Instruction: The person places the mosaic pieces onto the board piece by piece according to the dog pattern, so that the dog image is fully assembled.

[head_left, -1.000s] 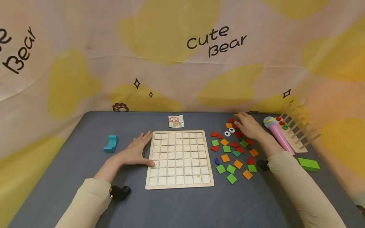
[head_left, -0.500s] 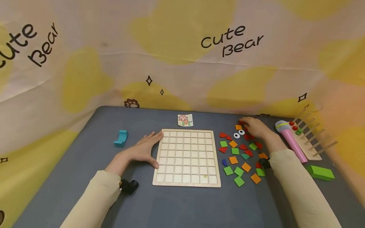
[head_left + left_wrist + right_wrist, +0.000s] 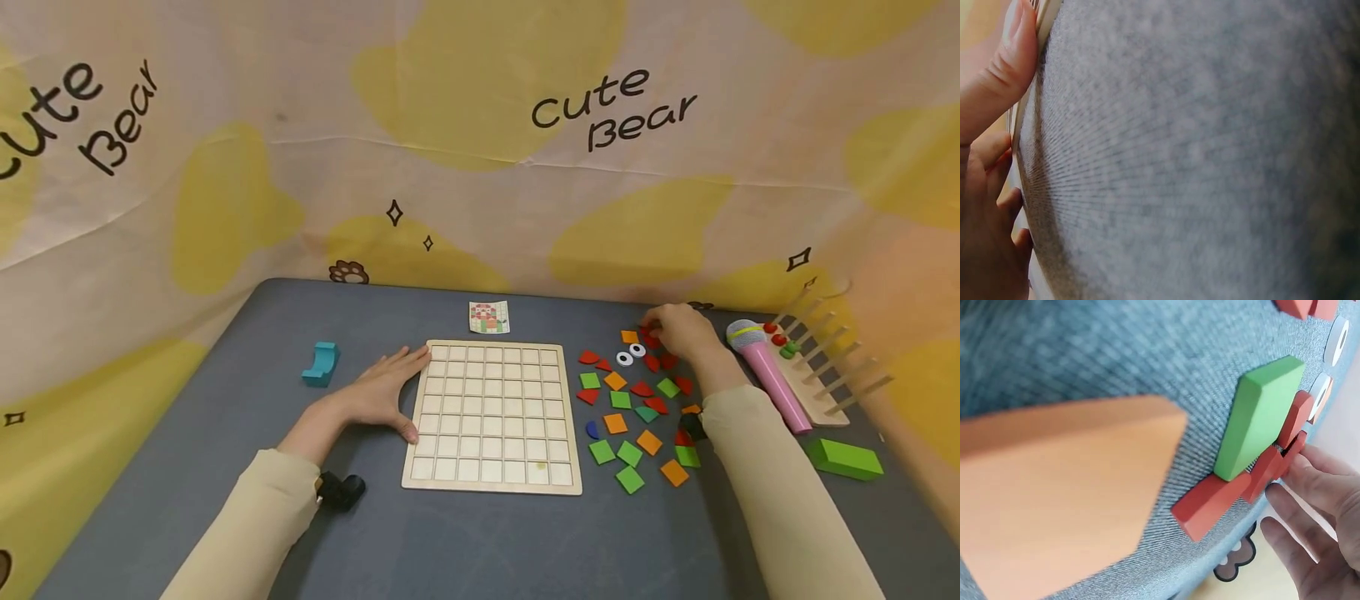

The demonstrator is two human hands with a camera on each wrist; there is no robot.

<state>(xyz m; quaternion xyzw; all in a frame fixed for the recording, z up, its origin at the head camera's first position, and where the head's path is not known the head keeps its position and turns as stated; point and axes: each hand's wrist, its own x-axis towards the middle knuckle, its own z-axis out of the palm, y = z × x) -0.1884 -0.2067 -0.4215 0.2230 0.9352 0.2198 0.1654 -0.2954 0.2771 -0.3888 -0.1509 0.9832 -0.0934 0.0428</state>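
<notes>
My left hand (image 3: pixel 375 393) lies with fingers spread along the left edge of a pale wooden grid board (image 3: pixel 492 415), its thumb at the board's edge. In the left wrist view the thumb (image 3: pixel 1010 65) and fingertips meet the board's side. At the far end of scattered coloured tiles, my right hand (image 3: pixel 684 332) reaches down with bent fingers. The right wrist view shows its thumb and forefinger pinching a red wooden tile (image 3: pixel 1294 450), partly hidden by the fingers. Other red tiles (image 3: pixel 1210 503) and a green tile (image 3: pixel 1260 412) lie close by.
Orange tiles (image 3: pixel 648 442), two eye discs (image 3: pixel 624 359) and a blue half-round tile (image 3: pixel 592 430) lie right of the board. A picture card (image 3: pixel 489 317) lies behind it. A pink microphone (image 3: pixel 780 387), pegged stand (image 3: pixel 828 408) and green block (image 3: pixel 846 459) are at right; a teal block (image 3: pixel 321 364) at left.
The head view has shifted, so the table appears further right. My right hand's fingers have drawn in from spread to bent over the far red tiles. The left hand has stayed at the board.
</notes>
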